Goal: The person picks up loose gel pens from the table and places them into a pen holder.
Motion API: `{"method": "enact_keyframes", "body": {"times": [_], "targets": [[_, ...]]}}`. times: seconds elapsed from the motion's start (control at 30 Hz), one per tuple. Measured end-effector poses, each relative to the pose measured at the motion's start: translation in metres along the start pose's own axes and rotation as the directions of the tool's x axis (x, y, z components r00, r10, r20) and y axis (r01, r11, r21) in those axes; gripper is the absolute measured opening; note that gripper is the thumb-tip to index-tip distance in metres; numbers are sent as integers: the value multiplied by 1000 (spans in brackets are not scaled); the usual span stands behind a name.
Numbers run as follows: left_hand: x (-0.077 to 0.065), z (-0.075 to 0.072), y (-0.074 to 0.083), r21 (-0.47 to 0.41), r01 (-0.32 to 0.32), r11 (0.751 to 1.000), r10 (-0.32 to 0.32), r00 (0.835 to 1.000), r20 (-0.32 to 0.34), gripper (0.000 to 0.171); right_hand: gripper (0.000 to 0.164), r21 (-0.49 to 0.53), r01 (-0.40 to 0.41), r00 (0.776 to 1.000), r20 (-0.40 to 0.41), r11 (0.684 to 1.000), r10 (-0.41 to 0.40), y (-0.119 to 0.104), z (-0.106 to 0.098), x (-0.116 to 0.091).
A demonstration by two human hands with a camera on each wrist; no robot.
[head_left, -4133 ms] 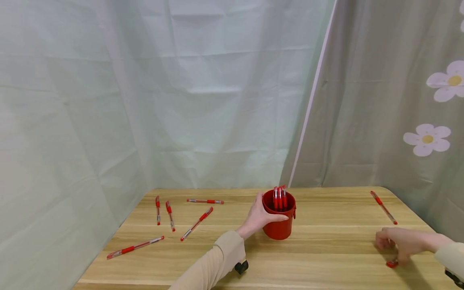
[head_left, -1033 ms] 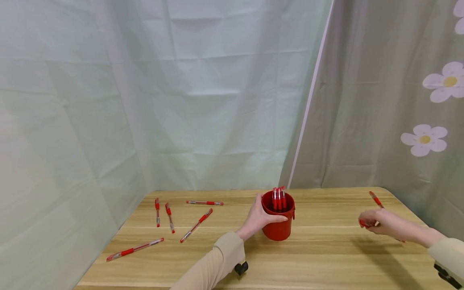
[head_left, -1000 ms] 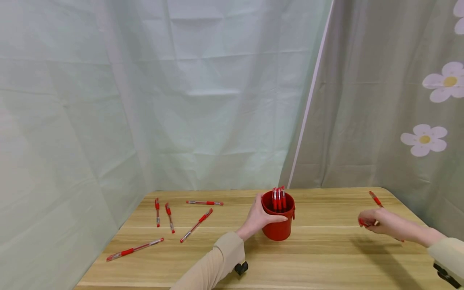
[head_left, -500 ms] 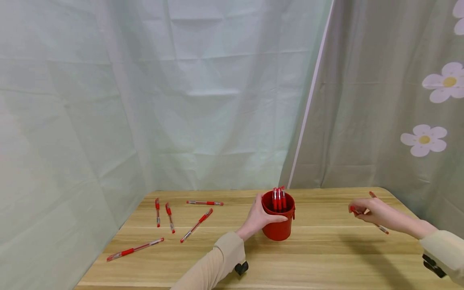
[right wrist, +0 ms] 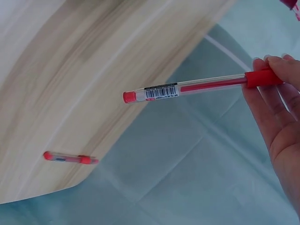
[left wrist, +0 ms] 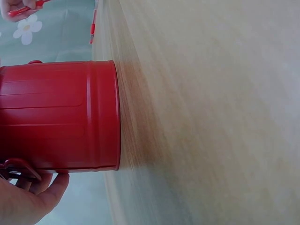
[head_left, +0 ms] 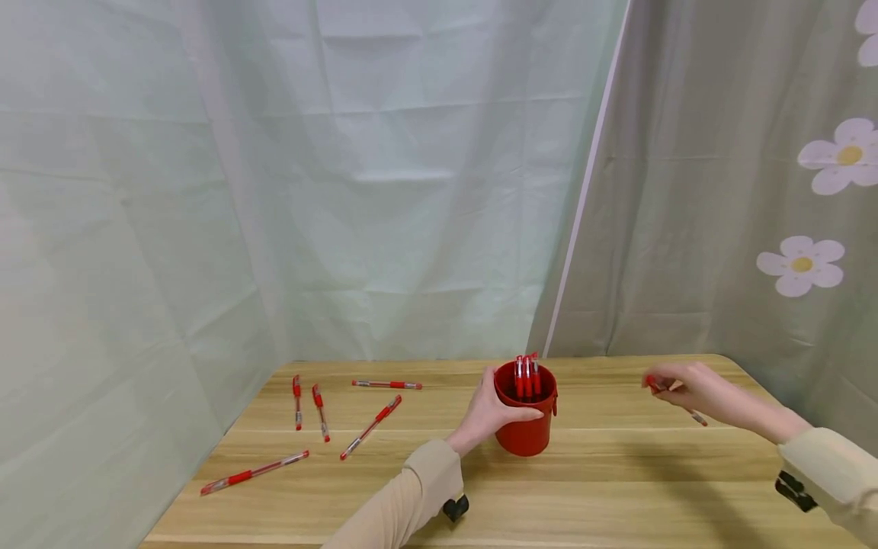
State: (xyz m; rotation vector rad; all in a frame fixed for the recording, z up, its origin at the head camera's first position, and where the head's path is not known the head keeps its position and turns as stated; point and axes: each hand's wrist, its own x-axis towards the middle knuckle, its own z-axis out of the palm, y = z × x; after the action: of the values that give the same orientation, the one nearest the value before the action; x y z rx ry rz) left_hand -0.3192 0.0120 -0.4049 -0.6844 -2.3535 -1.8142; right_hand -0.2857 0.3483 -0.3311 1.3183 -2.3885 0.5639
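Observation:
My left hand (head_left: pixel 490 412) grips the red bucket (head_left: pixel 524 436) from its left side, with the thumb across the front near the rim. Several red gel pens (head_left: pixel 527 375) stand in the bucket, caps up. In the left wrist view the bucket (left wrist: pixel 56 117) shows sideways, its base at the table. Over the right part of the table, my right hand (head_left: pixel 706 393) pinches a clear red gel pen (right wrist: pixel 206 85) by its red grip, the barcode end pointing away from the fingers. The bucket is apart from this hand.
Several red pens lie on the left of the wooden table (head_left: pixel 604 496), among them a slanted pen (head_left: pixel 370 427) and a front pen (head_left: pixel 254 473). Another pen (right wrist: pixel 70 158) lies near the right back edge, hidden by my hand in the head view. Curtains (head_left: pixel 411 191) hang behind.
My right hand has picked up a pen from the right front of the table, raised it and carried it left and back. The left hand and bucket have stayed in place.

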Motion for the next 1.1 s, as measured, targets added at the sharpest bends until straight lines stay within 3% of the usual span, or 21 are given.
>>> {"method": "enact_keyframes", "body": {"times": [0.3, 0.57, 0.83, 1.1], "targets": [[0, 0, 1, 5, 3, 1000, -3, 1000, -3, 75, 40, 54, -47, 999, -8, 997, 48, -7, 1, 13], [0, 1, -1, 11, 7, 1000, -7, 1000, -6, 75, 44, 3, -13, 995, -100, 1000, 13, -13, 6, 25], [0, 0, 0, -4, -1, 1000, 1, 1000, -1, 74, 50, -6, -52, 982, -182, 999, 50, -21, 7, 38], [-12, -6, 32, -46, -4, 999, 5, 1000, 21, 70, 52, 15, -6, 968, -250, 1000, 10, -26, 9, 48]]}}
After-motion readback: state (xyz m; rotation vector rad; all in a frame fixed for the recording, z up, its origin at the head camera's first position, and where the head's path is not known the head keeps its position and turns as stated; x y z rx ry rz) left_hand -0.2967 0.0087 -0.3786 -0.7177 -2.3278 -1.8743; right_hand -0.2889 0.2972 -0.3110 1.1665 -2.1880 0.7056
